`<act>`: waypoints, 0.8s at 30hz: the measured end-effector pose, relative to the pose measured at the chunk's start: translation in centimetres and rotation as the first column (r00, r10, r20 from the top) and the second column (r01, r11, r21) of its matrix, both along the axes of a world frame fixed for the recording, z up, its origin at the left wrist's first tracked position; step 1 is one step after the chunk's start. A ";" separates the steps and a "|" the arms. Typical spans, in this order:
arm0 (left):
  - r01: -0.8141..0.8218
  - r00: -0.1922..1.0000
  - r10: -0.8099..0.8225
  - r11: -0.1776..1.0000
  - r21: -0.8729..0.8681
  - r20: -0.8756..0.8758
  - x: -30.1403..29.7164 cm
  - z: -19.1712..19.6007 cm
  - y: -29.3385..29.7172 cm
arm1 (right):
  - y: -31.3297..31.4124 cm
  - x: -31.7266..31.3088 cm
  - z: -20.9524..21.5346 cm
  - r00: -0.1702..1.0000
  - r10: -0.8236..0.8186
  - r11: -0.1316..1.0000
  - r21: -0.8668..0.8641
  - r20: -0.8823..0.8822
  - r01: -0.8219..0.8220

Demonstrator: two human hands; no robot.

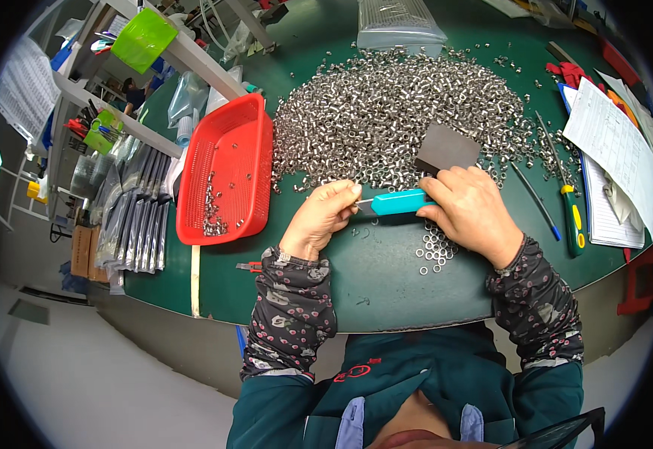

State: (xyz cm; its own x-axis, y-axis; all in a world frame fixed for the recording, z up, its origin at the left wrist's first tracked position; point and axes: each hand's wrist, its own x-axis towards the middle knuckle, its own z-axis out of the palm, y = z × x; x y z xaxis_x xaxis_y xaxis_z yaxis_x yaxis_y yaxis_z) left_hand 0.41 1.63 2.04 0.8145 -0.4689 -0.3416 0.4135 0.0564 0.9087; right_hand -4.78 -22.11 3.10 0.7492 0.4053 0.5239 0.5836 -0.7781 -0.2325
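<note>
From where I stand, the person's two hands meet over the green surface (386, 292), just in front of a broad heap of small metal rings (386, 120). The right hand (472, 209) is wrapped around a turquoise-handled tool (399, 202), thumb below, its thin metal tip aimed leftward. The left hand (317, 217) is closed in a fingertip pinch right at that tip; it seems to grip a small piece, but the fingers hide most of it and I can't tell its shape for certain.

A little patch of loose rings (435, 251) lies just below the right hand, nearer the person than the heap. A dark rectangular block (446, 150) sits at the heap's near edge, behind the right hand. To the left stands a red basket (260, 135), with some rings gathered toward its near end.

To my eye, the step in hand is working one ring with the tip, perhaps cleaning its edge or bore. The next move calls for a steady pinch from the left, a light, controlled turn of the tool on the right, and fingertips clear of the point. A yellow-and-green screwdriver (573, 221) and a pen (539, 203) lie off to the right, untouched.
</note>
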 end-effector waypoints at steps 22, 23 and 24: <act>0.211 0.977 -0.206 0.968 0.138 -0.049 -0.2 0.3 -0.1 | -0.3 0.1 1.5 0.979 0.034 0.992 -0.126 0.202 -0.008; 0.220 0.975 -0.216 0.969 0.116 -0.044 -0.1 0.2 -0.1 | -0.3 0.1 1.5 0.977 0.030 0.992 -0.125 0.212 -0.004; 0.220 0.975 -0.216 0.969 0.116 -0.042 -0.1 0.1 -0.1 | -0.3 0.1 1.6 0.976 0.030 0.992 -0.126 0.214 -0.003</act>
State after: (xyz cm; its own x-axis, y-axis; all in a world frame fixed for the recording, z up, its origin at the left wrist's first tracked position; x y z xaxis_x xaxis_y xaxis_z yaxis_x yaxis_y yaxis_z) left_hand 0.34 1.52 2.19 0.6863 -0.5886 -0.4272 0.4297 -0.1457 0.8911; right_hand -4.68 -22.45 4.72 0.6167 0.4889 0.6170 0.6226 -0.7826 -0.0023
